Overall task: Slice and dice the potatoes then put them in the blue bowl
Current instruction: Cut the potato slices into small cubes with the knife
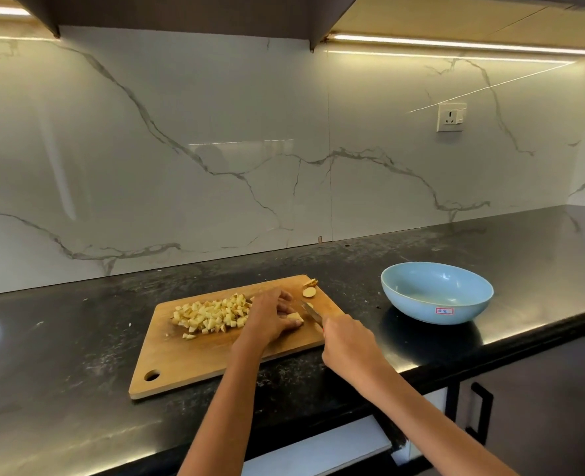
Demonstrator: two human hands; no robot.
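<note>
While a potato piece (295,317) is pinned to the wooden cutting board (194,359) under the curled fingers of the left hand (271,316), a knife (311,312) is gripped in the right hand (347,341), its blade set just beside the left fingertips. Diced potato (212,315) is heaped left of the left hand. The blue bowl (437,293) is seen on the black counter (60,338), beyond and right of the right hand.

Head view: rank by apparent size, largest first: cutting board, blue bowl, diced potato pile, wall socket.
1. cutting board
2. blue bowl
3. diced potato pile
4. wall socket

The socket sits farther from the camera on the backsplash, so it looks smaller than it is; its last place is by appearance only.
</note>
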